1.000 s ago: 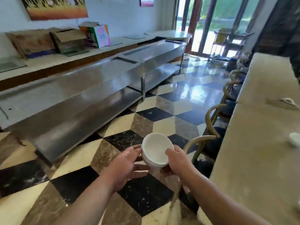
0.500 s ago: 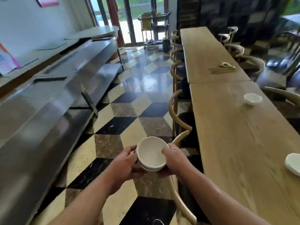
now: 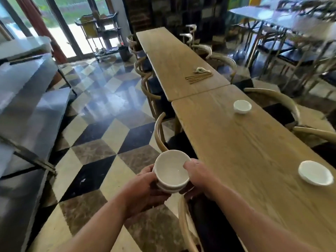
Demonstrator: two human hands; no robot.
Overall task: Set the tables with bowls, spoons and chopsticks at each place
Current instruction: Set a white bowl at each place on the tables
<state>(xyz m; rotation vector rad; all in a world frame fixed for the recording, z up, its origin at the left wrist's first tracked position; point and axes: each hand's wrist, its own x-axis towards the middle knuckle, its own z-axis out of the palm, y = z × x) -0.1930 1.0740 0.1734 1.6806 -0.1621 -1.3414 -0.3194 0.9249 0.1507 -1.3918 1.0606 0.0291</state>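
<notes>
The view has swung right since the earlier frame, and the stack of bowls (image 3: 171, 171) stays in both hands. The left hand (image 3: 143, 188) has its fingers curled beneath the stack; the right hand (image 3: 198, 177) grips the rim at 3 o'clock. The stack is over the floor, left of the counter (image 3: 236, 160). A set bowl (image 3: 242, 106) sits at 1 o'clock and a second bowl (image 3: 315, 172) at 3 o'clock.

Wooden chairs (image 3: 157, 132) line a checkered floor (image 3: 109, 132) beside steel counters (image 3: 27, 91).

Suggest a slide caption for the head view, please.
Left hand and right hand hold stacked bowls beside a wooden table.
</notes>
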